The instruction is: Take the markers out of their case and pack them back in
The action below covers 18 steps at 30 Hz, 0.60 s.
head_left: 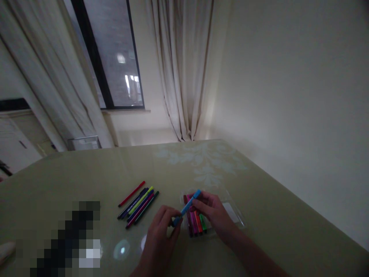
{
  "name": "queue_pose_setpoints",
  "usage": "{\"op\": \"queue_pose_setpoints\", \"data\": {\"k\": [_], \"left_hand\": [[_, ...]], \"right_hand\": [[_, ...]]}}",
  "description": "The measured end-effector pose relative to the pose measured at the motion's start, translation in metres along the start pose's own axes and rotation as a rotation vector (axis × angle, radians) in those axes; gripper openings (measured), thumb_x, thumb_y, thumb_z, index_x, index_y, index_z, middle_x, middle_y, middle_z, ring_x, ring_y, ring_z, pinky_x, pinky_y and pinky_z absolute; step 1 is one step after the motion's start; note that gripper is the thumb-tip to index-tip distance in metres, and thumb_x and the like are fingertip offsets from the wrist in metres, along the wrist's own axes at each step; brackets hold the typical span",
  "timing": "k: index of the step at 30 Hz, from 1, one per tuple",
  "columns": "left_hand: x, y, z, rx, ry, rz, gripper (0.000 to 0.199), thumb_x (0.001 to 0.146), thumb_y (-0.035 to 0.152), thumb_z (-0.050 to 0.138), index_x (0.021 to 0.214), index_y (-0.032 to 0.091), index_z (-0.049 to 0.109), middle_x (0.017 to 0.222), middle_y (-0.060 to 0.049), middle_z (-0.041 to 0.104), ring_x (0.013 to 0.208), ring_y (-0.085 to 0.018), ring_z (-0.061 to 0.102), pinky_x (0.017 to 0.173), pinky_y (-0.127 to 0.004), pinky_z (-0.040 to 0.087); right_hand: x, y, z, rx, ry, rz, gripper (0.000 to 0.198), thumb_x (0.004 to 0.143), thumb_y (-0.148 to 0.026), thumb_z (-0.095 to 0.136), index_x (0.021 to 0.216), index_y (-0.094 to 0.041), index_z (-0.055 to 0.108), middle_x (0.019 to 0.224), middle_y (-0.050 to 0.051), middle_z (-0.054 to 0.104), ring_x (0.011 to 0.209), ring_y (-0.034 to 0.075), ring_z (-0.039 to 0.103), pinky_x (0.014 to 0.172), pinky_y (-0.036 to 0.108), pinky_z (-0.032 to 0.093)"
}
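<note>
Between my two hands is a light blue felt-tip pen (187, 206), tilted up to the right. My left hand (163, 231) pinches its lower end, while the fingers of my right hand (211, 209) close on its upper part. Beneath the right hand lies a clear plastic case (238, 217) holding several felt-tip pens (197, 223) in dark red, purple, orange-red and green. The right hand hides part of the case. To the left, a loose group of felt-tip pens (141, 202) rests on the table, with a red one (132, 194) at its far side.
The glossy greenish table (86, 177) has a pale floral pattern at its far end. A wall (302, 115) runs along its right side. Curtains (184, 69) and a window (115, 54) stand beyond. A blurred-out dark patch (63, 242) covers the lower left.
</note>
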<state>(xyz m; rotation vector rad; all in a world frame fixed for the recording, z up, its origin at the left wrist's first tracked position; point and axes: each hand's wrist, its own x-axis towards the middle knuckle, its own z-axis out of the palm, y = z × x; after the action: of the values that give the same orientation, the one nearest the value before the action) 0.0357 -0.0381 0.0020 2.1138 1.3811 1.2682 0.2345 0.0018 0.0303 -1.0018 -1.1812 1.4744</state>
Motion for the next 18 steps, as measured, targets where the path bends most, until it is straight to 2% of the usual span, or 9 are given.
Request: {"op": "queue_pose_setpoints", "data": {"k": [2,4,7,10,12,14,18], "left_hand": [[-0.002,0.0,0.003,0.008,0.004,0.014,0.01,0.099,0.028,0.056,0.097,0.024,0.065,0.095,-0.003,0.066,0.079,-0.016,0.066,0.072,-0.026,0.056],[-0.003,0.0,0.006,0.044,-0.026,0.044,0.012,0.098,0.026,0.057,0.107,0.025,0.065,0.103,-0.005,0.069,0.087,-0.018,0.069,0.077,-0.029,0.058],[-0.007,0.001,0.012,0.153,-0.167,0.175,0.045,0.093,0.02,0.061,0.137,0.028,0.054,0.127,-0.009,0.069,0.111,-0.024,0.068,0.094,-0.038,0.057],[-0.009,0.005,0.019,0.26,-0.356,0.35,0.066,0.089,0.015,0.065,0.149,0.029,0.043,0.144,-0.007,0.063,0.127,-0.026,0.062,0.105,-0.042,0.052],[-0.01,0.008,0.022,0.309,-0.406,0.382,0.065,0.088,0.016,0.067,0.148,0.028,0.044,0.144,-0.005,0.063,0.126,-0.026,0.062,0.105,-0.042,0.051],[-0.009,0.009,0.023,0.354,-0.394,0.37,0.06,0.088,0.017,0.069,0.144,0.027,0.049,0.138,-0.004,0.067,0.118,-0.026,0.065,0.102,-0.041,0.052],[-0.009,0.007,0.021,0.452,-0.364,0.401,0.056,0.091,0.016,0.068,0.143,0.028,0.051,0.128,-0.004,0.069,0.109,-0.025,0.065,0.093,-0.04,0.053]], "right_hand": [[-0.001,0.0,0.001,0.008,-0.011,0.003,0.041,0.076,-0.05,0.084,0.101,-0.019,0.079,0.093,0.007,0.077,0.087,0.023,0.071,0.081,0.034,0.054],[0.001,-0.004,-0.004,-0.019,0.016,-0.015,0.042,0.077,-0.049,0.082,0.106,-0.019,0.078,0.093,0.007,0.077,0.087,0.023,0.07,0.079,0.034,0.054],[0.009,-0.013,-0.024,-0.145,0.121,-0.083,0.047,0.078,-0.047,0.079,0.115,-0.018,0.077,0.084,0.005,0.075,0.077,0.02,0.067,0.07,0.031,0.052],[0.017,-0.018,-0.05,-0.302,0.126,-0.073,0.042,0.076,-0.046,0.077,0.106,-0.017,0.079,0.074,0.002,0.072,0.066,0.017,0.063,0.06,0.028,0.048],[0.021,-0.015,-0.061,-0.402,0.052,-0.03,0.033,0.076,-0.046,0.076,0.09,-0.016,0.079,0.067,0.002,0.07,0.059,0.015,0.061,0.056,0.027,0.046],[0.022,-0.007,-0.064,-0.482,-0.006,-0.003,0.029,0.078,-0.044,0.074,0.083,-0.016,0.077,0.063,0.001,0.069,0.057,0.016,0.062,0.055,0.027,0.047],[0.02,0.008,-0.052,-0.549,0.024,0.002,0.031,0.078,-0.038,0.073,0.101,-0.017,0.077,0.073,0.004,0.076,0.064,0.02,0.07,0.059,0.03,0.053]]}}
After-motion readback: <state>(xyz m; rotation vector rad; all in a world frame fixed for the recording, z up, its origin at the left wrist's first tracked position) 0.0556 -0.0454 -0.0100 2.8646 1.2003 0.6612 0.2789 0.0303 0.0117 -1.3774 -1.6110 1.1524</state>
